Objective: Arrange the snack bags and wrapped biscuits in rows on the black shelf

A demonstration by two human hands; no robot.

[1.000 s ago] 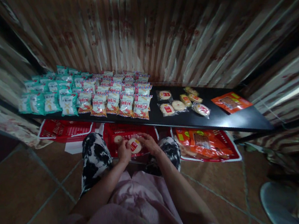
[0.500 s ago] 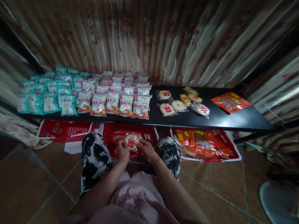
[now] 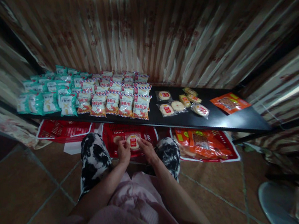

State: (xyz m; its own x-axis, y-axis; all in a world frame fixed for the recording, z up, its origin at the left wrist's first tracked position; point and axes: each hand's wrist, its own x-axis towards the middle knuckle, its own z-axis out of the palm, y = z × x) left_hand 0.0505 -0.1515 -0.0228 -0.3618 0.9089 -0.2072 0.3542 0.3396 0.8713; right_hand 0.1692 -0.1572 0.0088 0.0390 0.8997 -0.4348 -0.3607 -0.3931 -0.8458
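Edges partly hidden, print illegible — a round, pale, red-labelled packet [image 3: 133, 142] is pinched between left fingers [image 3: 123, 146] and right fingers [image 3: 143, 144].

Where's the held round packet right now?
In the head view, left of centre, the round packet is between the left hand and right hand, over the middle red basket.

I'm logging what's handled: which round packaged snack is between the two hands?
The red-labelled snack, held between the left hand and right hand over the middle red basket; the other round snacks lie on the black shelf or in that basket.
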